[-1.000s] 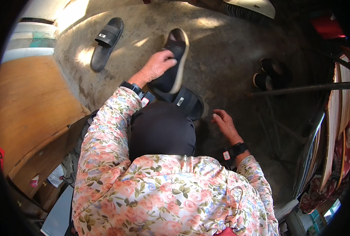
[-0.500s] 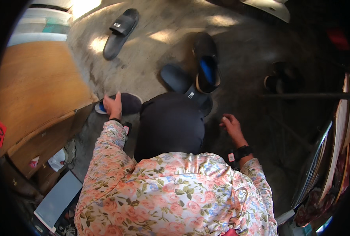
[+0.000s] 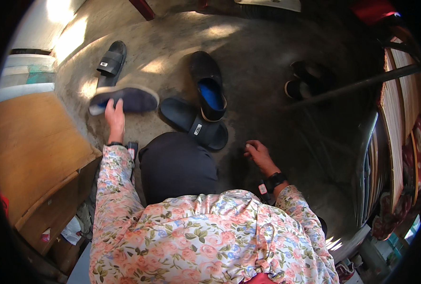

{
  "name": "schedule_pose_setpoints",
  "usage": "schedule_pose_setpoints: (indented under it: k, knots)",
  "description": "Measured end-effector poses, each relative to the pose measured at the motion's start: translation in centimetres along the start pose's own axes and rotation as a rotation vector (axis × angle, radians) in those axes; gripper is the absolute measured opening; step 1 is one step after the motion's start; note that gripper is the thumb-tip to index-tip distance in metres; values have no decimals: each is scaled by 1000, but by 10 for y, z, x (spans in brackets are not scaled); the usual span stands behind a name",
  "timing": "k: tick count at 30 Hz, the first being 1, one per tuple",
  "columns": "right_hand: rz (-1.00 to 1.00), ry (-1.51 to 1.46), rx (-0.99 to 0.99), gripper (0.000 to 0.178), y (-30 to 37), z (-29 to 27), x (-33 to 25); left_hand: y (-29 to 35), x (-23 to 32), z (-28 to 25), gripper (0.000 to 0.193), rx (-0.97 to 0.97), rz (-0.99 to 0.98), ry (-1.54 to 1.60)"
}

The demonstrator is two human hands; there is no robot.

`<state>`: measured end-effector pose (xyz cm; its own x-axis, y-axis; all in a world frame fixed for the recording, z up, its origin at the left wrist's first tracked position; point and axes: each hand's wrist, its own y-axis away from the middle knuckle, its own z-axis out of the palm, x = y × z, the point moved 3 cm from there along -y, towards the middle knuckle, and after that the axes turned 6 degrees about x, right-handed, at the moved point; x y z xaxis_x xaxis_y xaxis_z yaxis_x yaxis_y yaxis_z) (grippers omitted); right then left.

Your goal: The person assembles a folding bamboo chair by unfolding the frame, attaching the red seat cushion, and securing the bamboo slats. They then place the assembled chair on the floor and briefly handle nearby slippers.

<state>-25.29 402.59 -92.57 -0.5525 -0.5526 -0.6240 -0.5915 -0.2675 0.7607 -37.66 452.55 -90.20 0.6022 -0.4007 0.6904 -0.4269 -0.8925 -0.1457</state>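
My left hand [image 3: 115,116] grips a dark blue slip-on shoe [image 3: 124,99] by its near edge, holding it just over the concrete floor [image 3: 262,52] at the left. Its mate [image 3: 207,84], dark with a blue inside, lies upright on the floor ahead. A black slide sandal [image 3: 193,123] lies between the two shoes, close to my dark-clad knee [image 3: 177,163]. A second black slide sandal [image 3: 111,61] lies farther away at the left. My right hand [image 3: 256,154] is loosely curled, resting low near the floor to the right of my knee, with nothing in it.
A wooden platform [image 3: 30,146] fills the left side, with a pale step [image 3: 26,75] behind it. Another dark pair of shoes [image 3: 305,80] sits at the right under a metal bar [image 3: 357,83]. Stacked boards and cloth [image 3: 400,118] line the right edge.
My left hand let go of one dark shoe ahead, picked up the second from beside my knee and swung it up and leftward. My right hand stayed low by my knee.
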Motion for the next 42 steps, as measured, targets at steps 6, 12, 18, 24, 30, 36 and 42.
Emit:
schedule_pose_setpoints:
  k: [6,12,18,24,30,36,42]
  knots:
    - [-15,-59,42,33,-2,-3,5,-29,192,71,37,-369,522,87]
    - [10,-115,91,33,6,-2,18,21,284,156,19,-847,118,583]
    - [9,-186,156,33,5,-17,15,68,273,194,34,-1301,475,194]
    - [-193,-169,211,37,-19,-38,-39,75,237,204,43,-1052,928,-37]
    - [-644,168,338,46,-43,-25,-117,70,217,190,51,-552,772,104]
    - [-691,358,210,51,-67,-6,-147,78,152,173,67,-888,-185,353]
    - [-655,713,318,19,-77,4,-123,80,134,198,48,-947,-66,434]
